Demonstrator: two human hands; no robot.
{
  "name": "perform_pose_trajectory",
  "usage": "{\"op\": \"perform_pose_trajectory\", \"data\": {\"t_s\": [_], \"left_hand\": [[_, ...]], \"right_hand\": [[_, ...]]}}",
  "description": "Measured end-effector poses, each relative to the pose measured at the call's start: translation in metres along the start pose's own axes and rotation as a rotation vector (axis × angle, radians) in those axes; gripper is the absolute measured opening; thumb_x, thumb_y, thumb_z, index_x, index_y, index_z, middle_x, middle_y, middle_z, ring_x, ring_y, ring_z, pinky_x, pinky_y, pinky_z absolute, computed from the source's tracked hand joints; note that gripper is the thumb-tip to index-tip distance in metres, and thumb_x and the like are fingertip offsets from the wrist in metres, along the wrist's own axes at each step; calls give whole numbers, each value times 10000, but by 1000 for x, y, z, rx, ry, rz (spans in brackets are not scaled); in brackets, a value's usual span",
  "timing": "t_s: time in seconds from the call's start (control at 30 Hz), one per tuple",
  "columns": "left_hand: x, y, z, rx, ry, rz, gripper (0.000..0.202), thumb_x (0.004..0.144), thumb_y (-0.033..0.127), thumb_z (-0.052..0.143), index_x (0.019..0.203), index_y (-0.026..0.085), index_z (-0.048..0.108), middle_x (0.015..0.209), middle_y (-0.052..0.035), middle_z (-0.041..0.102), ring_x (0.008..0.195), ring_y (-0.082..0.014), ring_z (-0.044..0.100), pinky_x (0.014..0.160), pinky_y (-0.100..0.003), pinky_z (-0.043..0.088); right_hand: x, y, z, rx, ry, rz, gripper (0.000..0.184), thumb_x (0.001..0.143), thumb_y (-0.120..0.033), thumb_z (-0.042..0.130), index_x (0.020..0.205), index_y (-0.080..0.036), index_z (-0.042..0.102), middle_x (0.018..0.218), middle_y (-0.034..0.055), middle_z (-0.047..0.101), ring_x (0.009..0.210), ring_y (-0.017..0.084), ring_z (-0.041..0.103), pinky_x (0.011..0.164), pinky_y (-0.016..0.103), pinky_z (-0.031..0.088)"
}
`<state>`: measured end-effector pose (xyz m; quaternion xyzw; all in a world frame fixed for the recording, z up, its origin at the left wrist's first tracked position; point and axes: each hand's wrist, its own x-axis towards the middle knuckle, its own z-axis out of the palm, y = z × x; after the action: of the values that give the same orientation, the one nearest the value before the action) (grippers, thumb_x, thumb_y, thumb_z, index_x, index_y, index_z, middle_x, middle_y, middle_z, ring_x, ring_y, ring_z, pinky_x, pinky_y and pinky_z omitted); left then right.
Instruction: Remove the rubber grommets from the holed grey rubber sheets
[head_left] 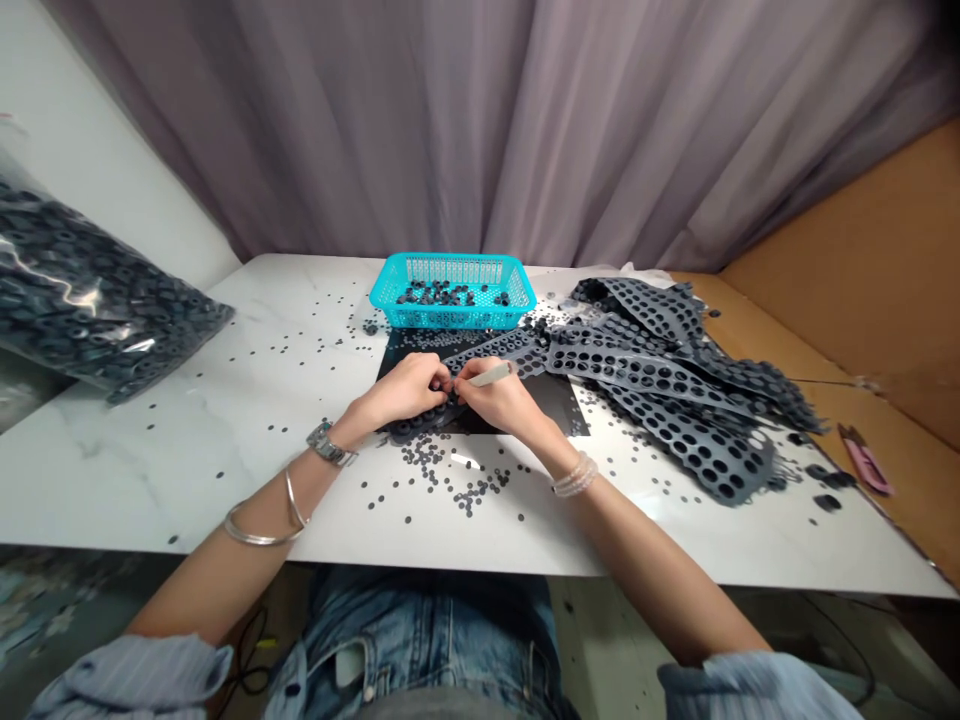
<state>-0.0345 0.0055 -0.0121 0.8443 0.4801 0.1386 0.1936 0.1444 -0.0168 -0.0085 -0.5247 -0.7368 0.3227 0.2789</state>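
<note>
My right hand (495,393) is closed around a slim white pen-like tool (491,375), its tip down at a dark rubber sheet with rows of holes (491,347). Close beside it, my left hand (415,388) has its fingers curled on the same sheet, thumb and forefinger near the tool's tip. Whatever small piece lies between those fingertips is hidden. The sheet rests over a black mat (551,400). Small black discs (424,455) lie scattered in front of both hands.
Behind the mat stands a turquoise basket (454,318) with black rubber pieces inside. More perforated rubber sheets (660,375) are heaped at the right. A clear bag of black rings (82,290) is at the left. Pink-handled snips (866,462) lie at the right edge.
</note>
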Motion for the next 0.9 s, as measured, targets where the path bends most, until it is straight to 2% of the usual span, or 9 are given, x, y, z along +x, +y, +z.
{"op": "perform_pose_trajectory", "data": {"t_s": [0.07,0.13,0.27,0.37,0.43,0.53,0.7,0.9], "left_hand": [[-1,-4,-11,-204,-48,-25,87,711,173,658,748,188,734,798,-35,661,737,-170,580,700,-299,425],[-5,-9,-24,-476,-48,-78,69,695,210,725,758,191,747,802,-35,685,748,-160,594,705,-287,432],[-9,-23,-40,-1017,137,-291,160,670,204,817,802,171,734,785,-30,680,701,-107,584,655,-232,445],[-6,-26,-39,-1279,174,-366,184,677,86,802,836,133,722,792,-44,675,674,-80,582,572,-171,439],[-4,-24,-36,-1372,137,-375,245,710,26,758,934,122,730,801,-50,677,682,-73,595,559,-144,452],[-3,-19,-31,-1437,120,-388,330,756,-6,707,1059,124,724,859,-66,698,736,-77,633,638,-139,513],[-3,-18,-27,-1486,157,-390,158,821,39,677,918,149,735,916,-71,728,818,-91,670,789,-175,559],[-1,-13,-26,-1462,184,-462,67,868,130,667,827,147,718,963,-84,745,899,-108,687,852,-191,562]], "right_hand": [[-1,-1,0,16,1,16,168,799,-112,553,679,-149,663,672,55,709,593,135,590,543,228,380],[-1,1,0,51,4,17,165,805,-131,564,678,-149,666,664,60,709,594,136,596,550,225,393],[1,7,1,142,8,32,166,803,-169,569,674,-145,671,653,63,707,570,127,585,538,222,399],[4,12,-1,237,21,63,187,811,-230,571,675,-143,664,667,75,711,574,130,597,534,226,415],[5,15,-3,282,51,71,203,809,-275,577,678,-144,660,683,80,714,593,136,613,548,233,435],[6,19,-7,317,92,79,216,795,-320,589,693,-147,667,702,82,718,611,143,625,565,246,456],[5,19,-12,335,88,97,216,783,-329,598,685,-146,657,702,90,717,604,143,627,568,257,475],[2,12,-16,340,32,108,181,779,-282,598,665,-146,635,676,91,703,581,135,624,565,257,499]]}}
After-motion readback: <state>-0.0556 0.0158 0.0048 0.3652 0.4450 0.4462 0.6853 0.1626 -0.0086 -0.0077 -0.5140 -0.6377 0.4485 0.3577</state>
